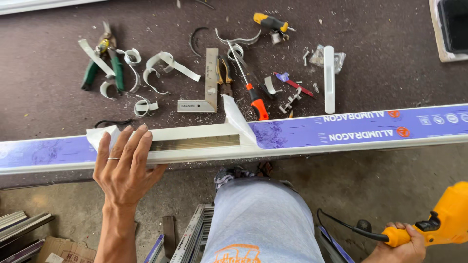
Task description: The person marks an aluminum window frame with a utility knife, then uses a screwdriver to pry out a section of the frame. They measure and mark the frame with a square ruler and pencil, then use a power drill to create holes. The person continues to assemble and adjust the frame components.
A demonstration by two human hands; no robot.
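Left hand [124, 163] lies flat, ungripping, on a long stiff profile [195, 142] (probably light, film-slick); right hand [404, 243] grasps a drill [446, 219].

Both forearms are bare, with no sleeves showing. The left hand [124, 163] wears a thin silver ring on one finger. The right hand [400, 246] is bare of rings or gloves. A pale grey-blue garment with an orange print at its near edge covers the leg.
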